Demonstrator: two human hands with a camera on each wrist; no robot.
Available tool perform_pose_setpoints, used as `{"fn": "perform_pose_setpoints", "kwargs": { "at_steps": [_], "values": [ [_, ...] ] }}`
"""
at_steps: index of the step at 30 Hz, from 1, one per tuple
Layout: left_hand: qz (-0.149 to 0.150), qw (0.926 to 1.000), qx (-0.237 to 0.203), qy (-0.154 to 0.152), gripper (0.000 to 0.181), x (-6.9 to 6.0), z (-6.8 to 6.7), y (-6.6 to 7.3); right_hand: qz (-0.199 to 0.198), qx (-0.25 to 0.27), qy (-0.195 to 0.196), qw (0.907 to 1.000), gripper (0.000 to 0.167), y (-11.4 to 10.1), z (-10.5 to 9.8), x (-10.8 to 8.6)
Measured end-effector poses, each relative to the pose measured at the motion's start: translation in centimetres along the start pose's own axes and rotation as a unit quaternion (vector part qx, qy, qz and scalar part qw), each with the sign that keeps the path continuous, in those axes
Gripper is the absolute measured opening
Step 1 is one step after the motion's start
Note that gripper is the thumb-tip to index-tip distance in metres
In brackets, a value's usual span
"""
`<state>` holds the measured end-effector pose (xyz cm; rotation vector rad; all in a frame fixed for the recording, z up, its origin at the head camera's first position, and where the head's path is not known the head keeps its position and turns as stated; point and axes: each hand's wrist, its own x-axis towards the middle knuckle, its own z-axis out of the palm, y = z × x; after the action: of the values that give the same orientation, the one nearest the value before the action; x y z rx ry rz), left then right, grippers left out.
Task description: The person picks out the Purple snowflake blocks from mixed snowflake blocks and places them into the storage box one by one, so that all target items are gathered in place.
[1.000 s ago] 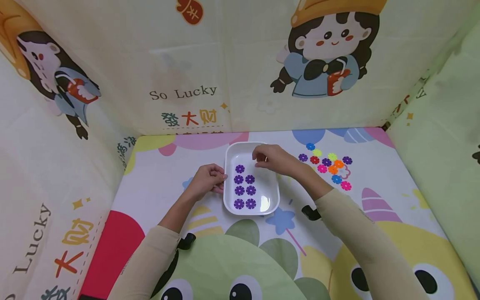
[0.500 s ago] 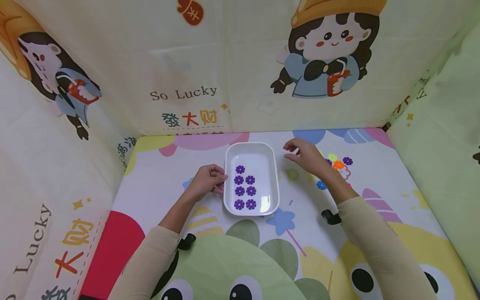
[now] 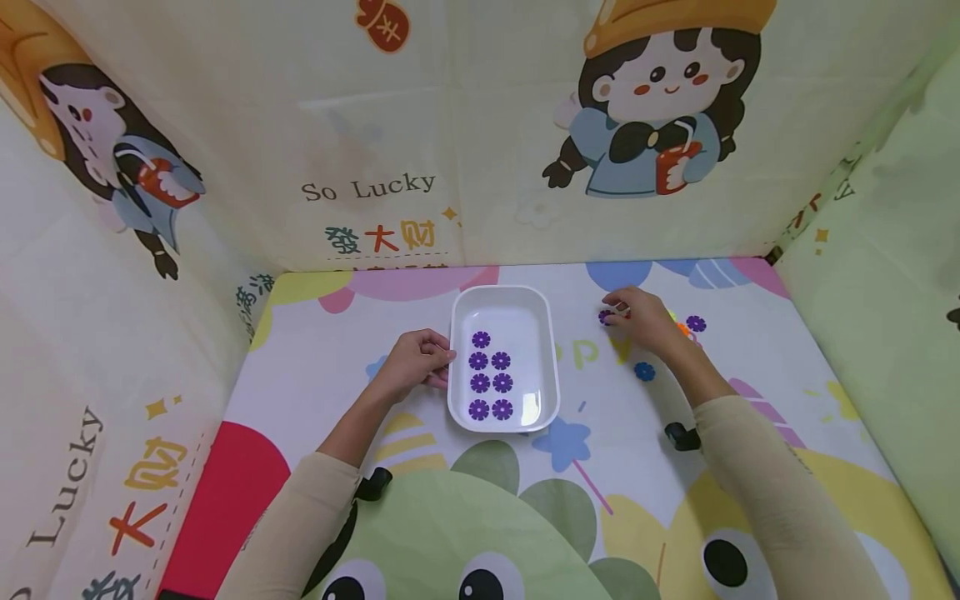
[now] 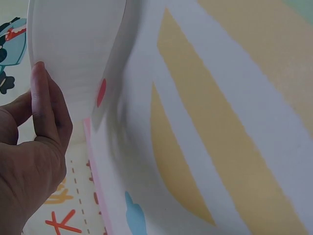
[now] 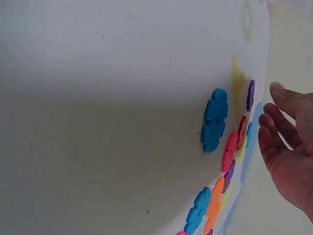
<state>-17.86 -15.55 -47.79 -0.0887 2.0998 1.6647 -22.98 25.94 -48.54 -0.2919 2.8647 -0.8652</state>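
Note:
A white tray (image 3: 536, 333) lies mid-table with several purple flower-shaped discs (image 3: 501, 360) set in two columns at its left side. My left hand (image 3: 420, 358) pinches the tray's left rim; in the left wrist view, the fingers (image 4: 41, 103) lie against the tray's outer wall (image 4: 73, 54). Over the loose discs on the right, my right hand (image 3: 643, 318) reaches down beside a purple disc (image 3: 604, 317). In the right wrist view, thumb and fingers stand apart near a purple disc (image 5: 251, 95), with nothing seen between them. My right hand hides part of the loose discs in the head view.
A blue disc (image 3: 644, 372) lies apart, nearer to me, and a purple one (image 3: 696, 323) sits right of my right hand. Red (image 5: 242, 133), pink (image 5: 229, 152) and orange discs (image 5: 214, 204) show in the right wrist view. Printed cloth walls surround the table on three sides.
My right hand has moved from above the tray rightward to the loose discs and lowered beside a purple one. My left hand and the tray have stayed in place.

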Motion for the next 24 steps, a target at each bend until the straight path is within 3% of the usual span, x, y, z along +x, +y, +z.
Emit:
{"fn": "perform_pose_setpoints", "kwargs": {
  "at_steps": [9,17,24],
  "values": [
    [0.0,1.0,-0.002,-0.005,0.021,0.14,0.04,0.05,0.027,-0.036,-0.018,0.9988,0.031,0.87,0.25,0.51],
    [0.0,1.0,-0.005,-0.005,0.021,0.07,-0.02,0.1,0.066,-0.023,-0.031,0.9971,0.028,0.64,0.52,0.9],
    [0.0,1.0,-0.006,-0.006,0.021,-0.08,-0.07,0.15,0.062,-0.008,-0.029,0.9976,0.026,0.28,0.4,0.73]
  ]
}}
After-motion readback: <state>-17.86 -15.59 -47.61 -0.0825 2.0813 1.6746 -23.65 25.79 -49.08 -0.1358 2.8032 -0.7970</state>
